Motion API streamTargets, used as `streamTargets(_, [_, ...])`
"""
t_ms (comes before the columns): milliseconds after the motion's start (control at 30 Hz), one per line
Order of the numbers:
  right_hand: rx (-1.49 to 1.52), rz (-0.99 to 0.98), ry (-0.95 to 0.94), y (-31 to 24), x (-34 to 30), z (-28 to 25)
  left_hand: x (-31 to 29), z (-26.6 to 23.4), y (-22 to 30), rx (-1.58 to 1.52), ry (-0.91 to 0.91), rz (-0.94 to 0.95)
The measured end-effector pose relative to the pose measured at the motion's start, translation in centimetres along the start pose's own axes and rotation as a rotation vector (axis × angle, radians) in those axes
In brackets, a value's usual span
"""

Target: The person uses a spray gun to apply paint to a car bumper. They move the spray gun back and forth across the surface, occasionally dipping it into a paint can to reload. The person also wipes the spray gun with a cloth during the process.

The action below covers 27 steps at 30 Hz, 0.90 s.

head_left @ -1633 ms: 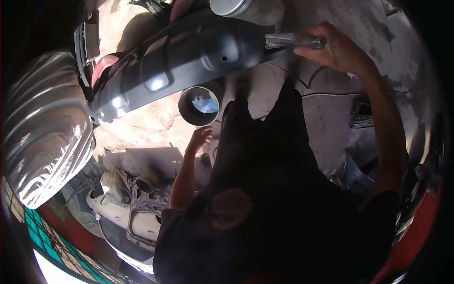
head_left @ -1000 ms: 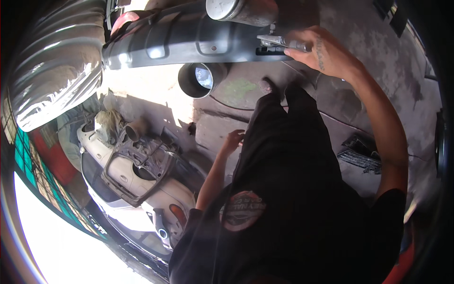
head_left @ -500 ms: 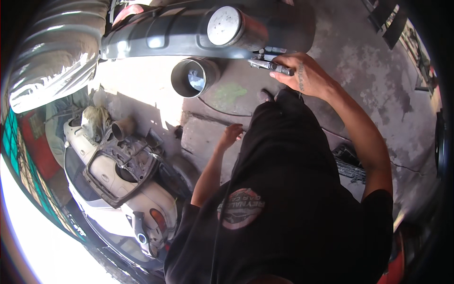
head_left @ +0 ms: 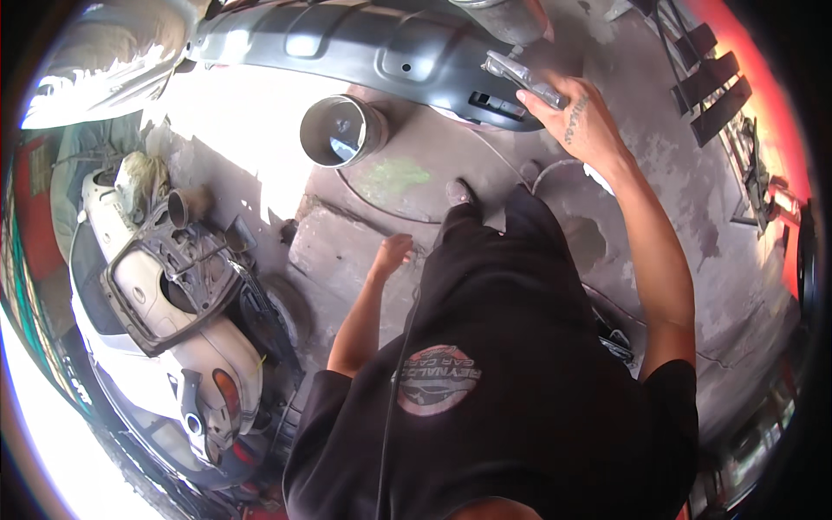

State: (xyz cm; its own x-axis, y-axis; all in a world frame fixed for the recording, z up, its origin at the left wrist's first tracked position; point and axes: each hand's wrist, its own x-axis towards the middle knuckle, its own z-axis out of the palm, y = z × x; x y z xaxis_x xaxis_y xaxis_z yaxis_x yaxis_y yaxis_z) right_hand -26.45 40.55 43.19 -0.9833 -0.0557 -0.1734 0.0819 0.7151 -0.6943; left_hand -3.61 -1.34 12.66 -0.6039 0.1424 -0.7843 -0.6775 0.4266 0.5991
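A: What's different now?
B: The silver cup (head_left: 511,19) on the spray gun (head_left: 524,78) has moved up to the top edge of the view. Half a second ago it covered part of the dark panel (head_left: 347,43); now the panel's slotted right end (head_left: 498,104) shows plainly.
A: And what does that mean for the work?
B: I'd judge that end is easier to look over, since the cup no longer blocks it. The gun's nose still sits close to the panel's upper edge; whether they touch, I can't tell.
A: How's the grip?
B: The right hand (head_left: 581,117) is closed around the gun's body. The left hand (head_left: 394,251) hangs beside the dark trousers (head_left: 494,238), fingers loosely curled, with nothing visible in it.
A: Where exactly is the panel?
B: It spans the top of the view, ahead of the person, its right end near the gun. A bucket (head_left: 375,132) stands on the floor (head_left: 555,217) on the person's side of it.
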Motion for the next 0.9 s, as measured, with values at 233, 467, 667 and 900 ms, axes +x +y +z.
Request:
streamTargets(233, [0.009,-0.139,-0.207,2.0,2.9,1.6,-2.2,6.5,-0.2,-0.144,0.128,-0.201])
streamTargets(467, [0.11,-0.363,-0.274,6.3,3.8,0.9,-2.6,19.3,3.5,-0.265,0.224,-0.144])
streamTargets(667, [0.075,-0.359,-0.233,7.8,6.2,-2.5,-2.6,26.2,2.5,-0.085,0.459,-0.03])
streamTargets(900, [0.03,-0.454,-0.405,9.1,5.9,-1.9,-4.4,30.2,5.2,-0.361,0.435,-0.184])
